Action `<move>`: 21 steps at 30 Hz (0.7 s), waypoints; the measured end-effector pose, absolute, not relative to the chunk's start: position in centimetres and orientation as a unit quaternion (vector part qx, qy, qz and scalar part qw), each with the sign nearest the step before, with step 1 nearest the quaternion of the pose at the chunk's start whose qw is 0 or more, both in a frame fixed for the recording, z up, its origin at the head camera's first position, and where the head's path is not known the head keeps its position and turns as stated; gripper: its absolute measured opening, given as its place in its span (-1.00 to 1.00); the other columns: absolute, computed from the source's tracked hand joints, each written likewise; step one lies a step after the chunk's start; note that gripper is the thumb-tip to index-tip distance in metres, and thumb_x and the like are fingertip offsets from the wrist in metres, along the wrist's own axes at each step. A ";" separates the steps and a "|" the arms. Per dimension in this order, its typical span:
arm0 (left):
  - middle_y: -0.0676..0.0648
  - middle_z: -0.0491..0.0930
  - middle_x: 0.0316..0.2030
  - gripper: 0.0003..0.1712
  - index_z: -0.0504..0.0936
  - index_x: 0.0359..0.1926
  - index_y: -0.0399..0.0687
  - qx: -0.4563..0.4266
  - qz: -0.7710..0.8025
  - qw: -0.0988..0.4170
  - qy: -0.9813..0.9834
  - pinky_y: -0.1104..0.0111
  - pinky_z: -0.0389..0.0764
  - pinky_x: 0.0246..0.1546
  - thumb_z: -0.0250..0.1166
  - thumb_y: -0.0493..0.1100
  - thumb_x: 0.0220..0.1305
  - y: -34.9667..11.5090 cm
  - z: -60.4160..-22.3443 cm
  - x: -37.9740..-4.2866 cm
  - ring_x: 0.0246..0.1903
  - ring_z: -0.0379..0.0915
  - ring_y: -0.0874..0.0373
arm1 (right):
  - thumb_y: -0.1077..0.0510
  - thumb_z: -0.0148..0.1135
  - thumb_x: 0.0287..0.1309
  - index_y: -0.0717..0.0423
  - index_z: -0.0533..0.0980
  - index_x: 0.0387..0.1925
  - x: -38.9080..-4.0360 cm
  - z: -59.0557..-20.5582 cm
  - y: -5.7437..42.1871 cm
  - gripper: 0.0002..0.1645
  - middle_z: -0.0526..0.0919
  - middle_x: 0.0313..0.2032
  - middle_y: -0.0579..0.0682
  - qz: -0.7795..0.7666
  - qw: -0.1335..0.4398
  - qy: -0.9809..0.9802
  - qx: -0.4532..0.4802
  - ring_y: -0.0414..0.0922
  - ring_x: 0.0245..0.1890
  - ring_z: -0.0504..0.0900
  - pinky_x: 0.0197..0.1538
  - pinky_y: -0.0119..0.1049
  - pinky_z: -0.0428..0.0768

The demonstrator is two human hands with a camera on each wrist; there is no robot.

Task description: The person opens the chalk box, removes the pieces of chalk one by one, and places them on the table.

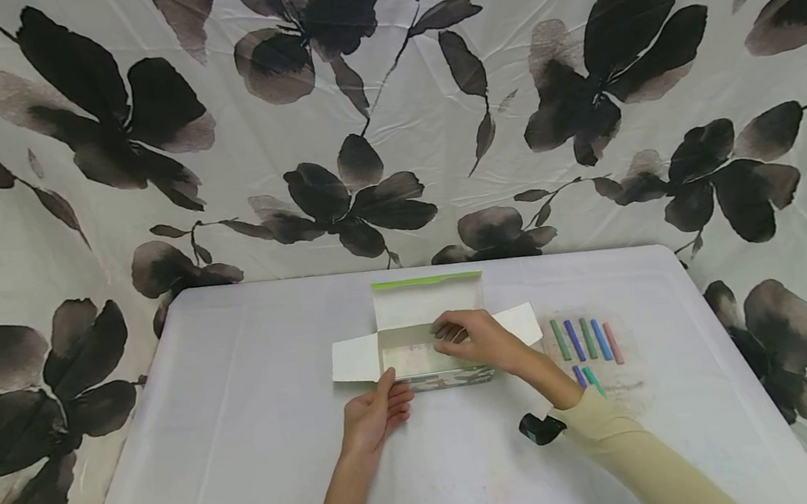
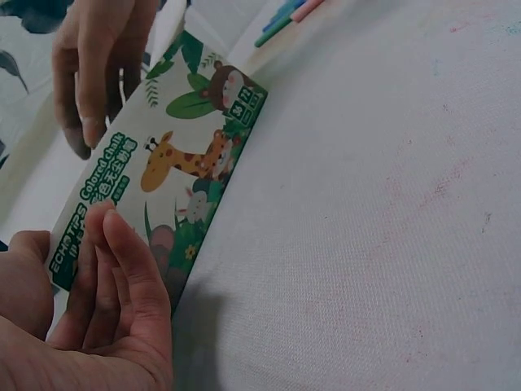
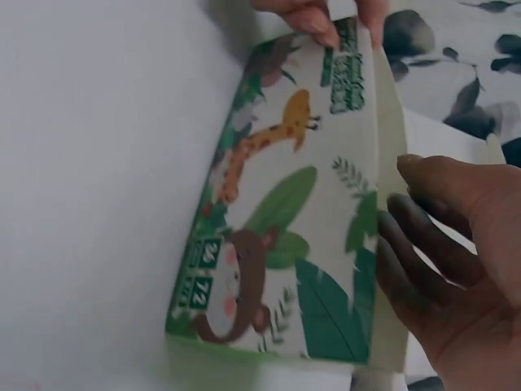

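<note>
An opened chalk box (image 1: 453,379), white with cartoon animals and the words "Colored chalk", lies on the table with its lid and side flaps spread. My left hand (image 1: 372,417) grips the near wall at its left end, thumb at the top edge and fingers against the printed front (image 2: 183,155). Over the box's opening hovers my right hand (image 1: 476,337), its fingers loosely bent. In the right wrist view that hand (image 3: 456,236) has dark, smudged fingertips beside the box's rim, and I see nothing between thumb and fingers. Part of the box's inside is hidden by the hand.
Right of the box lie several chalk sticks (image 1: 586,339) in green, blue and pink, roughly in two rows. Chalk smudges mark the white tablecloth (image 1: 245,439) around them. Behind the table hangs a floral cloth (image 1: 328,127). A black wrist camera (image 1: 542,428) sits near the right sleeve.
</note>
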State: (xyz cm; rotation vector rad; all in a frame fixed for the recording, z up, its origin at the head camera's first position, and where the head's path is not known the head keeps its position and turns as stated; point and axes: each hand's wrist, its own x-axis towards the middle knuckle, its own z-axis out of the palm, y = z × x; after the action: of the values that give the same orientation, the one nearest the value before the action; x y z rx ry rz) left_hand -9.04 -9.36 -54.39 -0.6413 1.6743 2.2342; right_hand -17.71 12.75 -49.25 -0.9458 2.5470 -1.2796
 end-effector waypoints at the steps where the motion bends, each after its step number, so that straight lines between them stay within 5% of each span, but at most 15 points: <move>1: -0.08 0.75 -0.36 -0.35 0.66 -0.06 -0.50 -0.221 0.773 0.138 0.578 0.51 0.70 -0.37 0.31 0.14 0.44 -9.4 -54.4 -9.0 -0.43 0.67 0.27 | 0.31 0.39 0.27 0.41 0.60 -0.02 -17.7 -49.5 12.5 -0.70 0.71 -0.13 0.25 -0.421 0.076 0.846 -0.317 -0.02 -0.17 0.71 -0.07 -0.17 0.73; 21: -0.13 0.76 -0.30 -0.34 0.67 -0.07 -0.49 -0.233 0.772 0.125 0.577 0.51 0.71 -0.31 0.33 0.17 0.42 -9.0 -54.5 -8.9 -0.38 0.68 0.25 | 0.30 0.37 0.29 0.31 0.67 -0.07 -19.1 -51.8 8.9 -0.80 0.73 -0.14 0.11 -0.357 0.202 0.846 -0.341 -0.08 -0.16 0.69 -0.03 -0.34 0.67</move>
State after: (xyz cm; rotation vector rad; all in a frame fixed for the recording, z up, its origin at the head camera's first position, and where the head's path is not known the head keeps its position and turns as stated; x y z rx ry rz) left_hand -8.91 -9.02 -54.48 -0.6775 1.6822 2.2502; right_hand -19.11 8.87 -51.75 -0.9516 2.3626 -0.9977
